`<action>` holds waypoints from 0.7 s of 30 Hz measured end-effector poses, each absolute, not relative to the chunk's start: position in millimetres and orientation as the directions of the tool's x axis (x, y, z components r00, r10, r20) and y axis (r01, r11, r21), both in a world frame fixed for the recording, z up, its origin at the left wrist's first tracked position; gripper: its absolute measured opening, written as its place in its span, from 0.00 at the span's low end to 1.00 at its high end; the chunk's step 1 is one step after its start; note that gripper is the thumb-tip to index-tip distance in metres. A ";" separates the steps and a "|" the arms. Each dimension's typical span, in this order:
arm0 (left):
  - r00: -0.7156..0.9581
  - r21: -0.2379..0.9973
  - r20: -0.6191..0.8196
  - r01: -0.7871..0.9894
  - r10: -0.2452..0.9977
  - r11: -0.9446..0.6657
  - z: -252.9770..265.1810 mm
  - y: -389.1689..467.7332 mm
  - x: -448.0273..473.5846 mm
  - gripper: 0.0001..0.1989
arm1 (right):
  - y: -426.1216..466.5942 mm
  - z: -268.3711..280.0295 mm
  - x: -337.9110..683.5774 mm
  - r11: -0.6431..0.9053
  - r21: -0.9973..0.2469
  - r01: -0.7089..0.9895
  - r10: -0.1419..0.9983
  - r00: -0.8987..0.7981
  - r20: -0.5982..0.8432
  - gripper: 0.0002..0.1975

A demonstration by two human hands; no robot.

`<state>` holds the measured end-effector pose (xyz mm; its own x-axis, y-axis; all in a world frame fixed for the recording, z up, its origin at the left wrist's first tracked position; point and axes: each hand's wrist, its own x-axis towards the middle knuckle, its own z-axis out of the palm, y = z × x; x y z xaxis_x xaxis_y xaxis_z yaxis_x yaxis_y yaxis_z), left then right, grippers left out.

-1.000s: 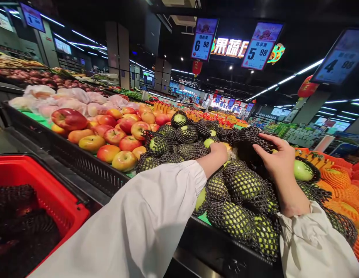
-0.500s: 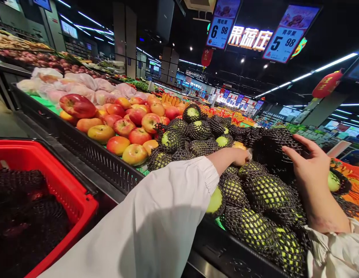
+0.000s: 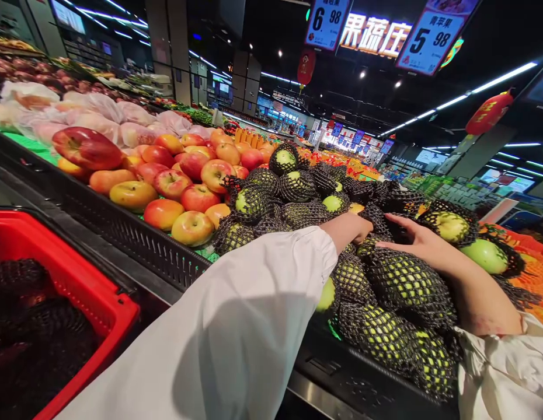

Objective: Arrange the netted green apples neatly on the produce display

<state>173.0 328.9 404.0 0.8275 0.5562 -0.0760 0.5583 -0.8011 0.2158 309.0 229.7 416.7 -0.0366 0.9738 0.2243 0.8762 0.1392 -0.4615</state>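
Green apples in black foam nets [image 3: 405, 280] fill the right part of a black display tray [image 3: 333, 373]. My left hand [image 3: 359, 226] reaches in among them with its fingers curled closed. Its fingertips press against dark netting, and what they hold is hidden. Just to its right is my right hand [image 3: 414, 238], thumb and fingers apart, the palm side facing the left hand. Nothing shows in its grip; dark netting lies behind the fingers. A netted green apple [image 3: 449, 226] sits beyond my right wrist, with a partly bare green apple [image 3: 486, 255] beside it.
At the lower left stands a red basket [image 3: 118, 321] with dark netted things inside. Red and yellow apples [image 3: 173, 184] lie left of the green ones, with bagged fruit [image 3: 96, 111] behind. Price signs [image 3: 435, 38] hang overhead. Orange-netted fruit [image 3: 529, 268] is at the right.
My right hand has moved left and let go of a large black-netted bundle. A netted green apple now shows behind that wrist. My left hand stays among the apples; the view has shifted slightly.
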 end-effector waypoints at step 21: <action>0.866 -0.040 0.123 0.492 0.484 -0.870 406.3 311.0 147.8 0.28 | 227.3 417.7 315.9 0.205 -0.324 0.924 0.784 0.043 0.620 0.67</action>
<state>147.8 311.0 406.3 0.8663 0.4842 0.1232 0.4919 -0.8697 -0.0402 315.9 227.3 417.7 0.0428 0.7837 0.6197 0.9236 0.2055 -0.3236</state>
